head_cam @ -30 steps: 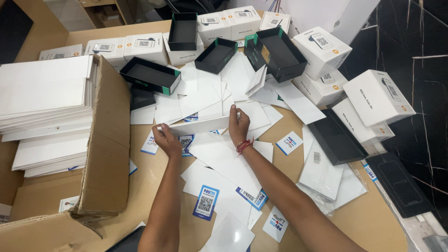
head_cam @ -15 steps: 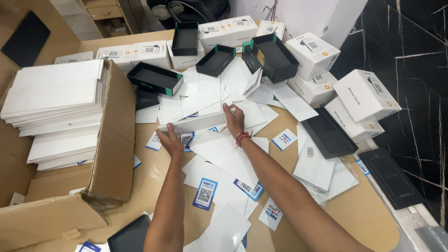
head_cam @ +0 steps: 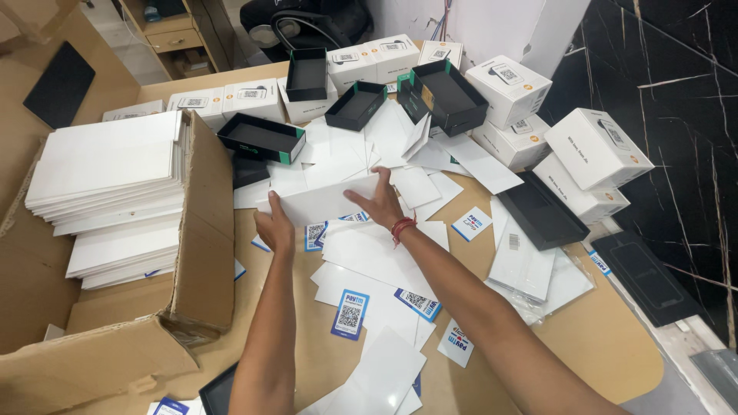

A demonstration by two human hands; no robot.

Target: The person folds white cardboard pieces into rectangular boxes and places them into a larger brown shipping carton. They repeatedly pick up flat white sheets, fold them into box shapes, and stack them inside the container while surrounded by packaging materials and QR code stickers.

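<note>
Both hands were found closed on one stack of white cards [head_cam: 327,204], held between them just above the wooden tabletop [head_cam: 607,346]. The left hand [head_cam: 275,229] clasped the stack's near-left end, its fingers hidden behind the cards; the right hand [head_cam: 382,206] pressed on the right end, fingers spread over the top face and thumb toward the near edge. A red thread band [head_cam: 403,227] sat on the right wrist. Directly beneath the grip lay loose white cards and blue-bordered code stickers [head_cam: 350,311], overlapping and unsquared. Beyond the grip stood open black trays with green edges [head_cam: 261,138], and further still closed white boxes [head_cam: 592,146]. To the left of the grip stood an open cardboard carton [head_cam: 204,230] with more white cards stacked inside it. Risk assessment: the stack was held only at its two ends, so the middle sheets could sag or slide out if end pressure eased. The cards in the stack looked glossy and not fully aligned, which would favour fanning. A dropped sheet would mix into the loose litter below and be hard to tell apart. The near black tray stood close to the left end and could be knocked by a careless swing.
</note>
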